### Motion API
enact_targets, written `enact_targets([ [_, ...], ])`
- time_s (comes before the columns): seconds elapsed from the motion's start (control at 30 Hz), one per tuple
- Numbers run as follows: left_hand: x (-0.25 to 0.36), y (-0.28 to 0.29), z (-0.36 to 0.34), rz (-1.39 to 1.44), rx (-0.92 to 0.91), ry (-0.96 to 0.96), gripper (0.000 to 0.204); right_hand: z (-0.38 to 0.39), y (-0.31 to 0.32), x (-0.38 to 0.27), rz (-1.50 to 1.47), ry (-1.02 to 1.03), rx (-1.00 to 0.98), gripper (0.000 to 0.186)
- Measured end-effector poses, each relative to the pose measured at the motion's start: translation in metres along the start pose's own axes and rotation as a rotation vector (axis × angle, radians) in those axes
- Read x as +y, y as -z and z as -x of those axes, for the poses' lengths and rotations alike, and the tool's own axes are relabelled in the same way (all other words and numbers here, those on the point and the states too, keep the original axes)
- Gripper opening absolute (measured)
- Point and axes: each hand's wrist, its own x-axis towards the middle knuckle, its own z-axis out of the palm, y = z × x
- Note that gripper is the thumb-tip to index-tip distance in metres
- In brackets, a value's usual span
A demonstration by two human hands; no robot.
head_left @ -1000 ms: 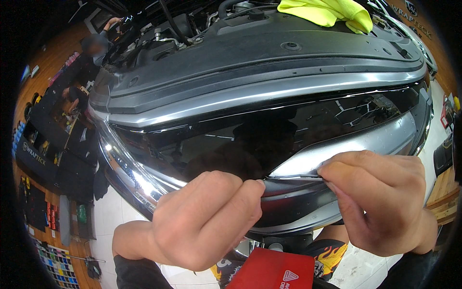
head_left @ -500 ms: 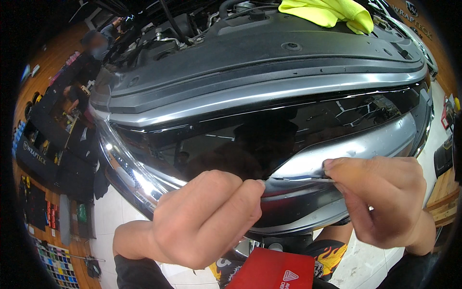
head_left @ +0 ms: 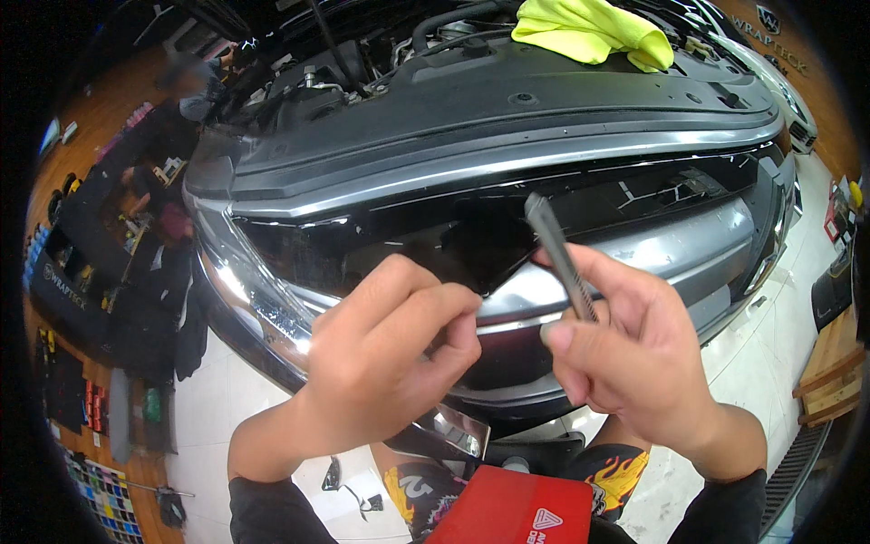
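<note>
My left hand [head_left: 385,349] is closed in a pinch on the lower edge of a glossy black film [head_left: 399,240]. That film lies over the silver front panel [head_left: 625,263] of a car, leaving part of the panel bare on the right. In my right hand [head_left: 634,354] is a slim grey utility knife [head_left: 557,249], gripped between thumb and fingers and tilted up, its far end over the film. The right fingertips are close to the film's edge; whether they touch it is hidden.
Beyond the panel is the open engine bay with a black plastic cover [head_left: 471,95] and a bright yellow cloth [head_left: 594,32]. Chrome trim [head_left: 245,281] curves at the left. A red bag or pouch [head_left: 517,508] hangs below me. Two people are at the far left by a dark bench.
My right hand has turned and moved left, bringing the knife up into plain sight. My left hand has shifted slightly and still pinches the film. The view has shifted a little.
</note>
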Motion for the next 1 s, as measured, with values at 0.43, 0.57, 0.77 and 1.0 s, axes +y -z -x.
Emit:
enact_targets([
  [0.43, 0.003, -0.003, 0.004, -0.01, 0.026, 0.003, 0.02, -0.015, 0.014, -0.005, -0.153, -0.069, -0.124, 0.022],
  [0.57, 0.005, -0.001, 0.001, -0.082, 0.001, -0.036, 0.02, -0.016, 0.013, -0.005, -0.161, -0.071, -0.132, 0.021],
  [0.77, 0.012, -0.001, -0.004, -0.206, -0.039, -0.093, 0.018, -0.016, 0.015, -0.002, -0.164, -0.054, -0.129, 0.027],
  [1.0, 0.016, -0.005, -0.004, -0.269, -0.032, -0.1, 0.017, -0.016, 0.016, -0.001, -0.162, -0.06, -0.128, 0.03],
])
